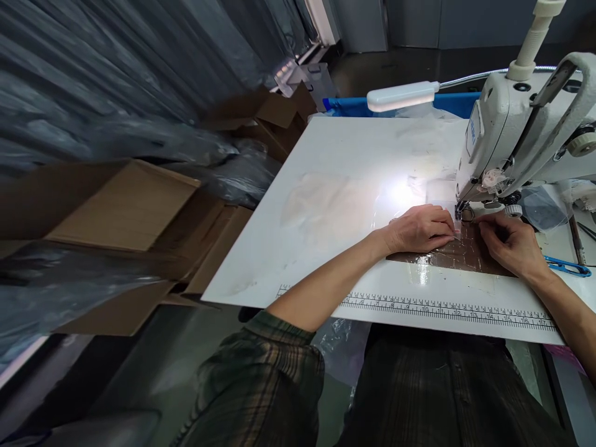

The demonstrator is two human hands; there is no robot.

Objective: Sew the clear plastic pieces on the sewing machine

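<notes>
Sitting at the white bench [335,205], facing the sewing machine [512,124] at its far right corner. Working over the brown taped patch [447,256] near the front edge, just behind the printed ruler [447,307]. Laying the left hand [419,228] flat, fingers stretched out, pressing a small clear piece [457,231] down right below the needle. Curling the right hand [510,245] in from the right, not showing whether gripping anything. Resting that wrist just beside blue snips [565,267] near the right edge.
</notes>
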